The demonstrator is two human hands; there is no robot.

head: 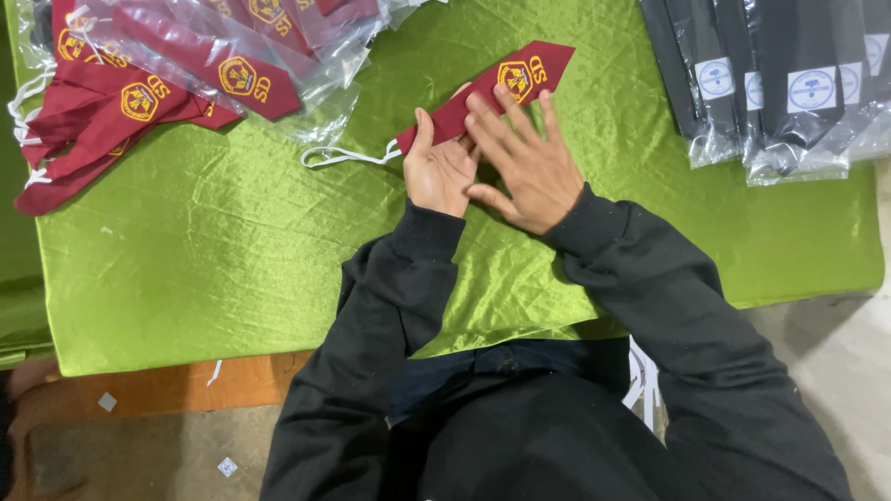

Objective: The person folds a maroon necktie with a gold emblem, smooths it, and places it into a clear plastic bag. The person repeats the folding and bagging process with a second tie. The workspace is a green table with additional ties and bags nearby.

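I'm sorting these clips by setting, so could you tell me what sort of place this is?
Probably a small garment packing workspace. On a green cloth, both hands press a maroon necktie; more maroon ties lie piled, some in clear bags, beside bagged black ties.

Both arms reach forward from the body in black sleeves, elbows bent and forearms angling inward so the wrists meet near the middle. The left hand (438, 170) lies palm up, thumb pointing away from the body, fingers (461, 109) loosely extended. The right hand (527, 165) rests palm down just beside it, partly overlapping its fingers, its own fingers (506, 116) spread flat and straight, thumb tucked toward the left palm.
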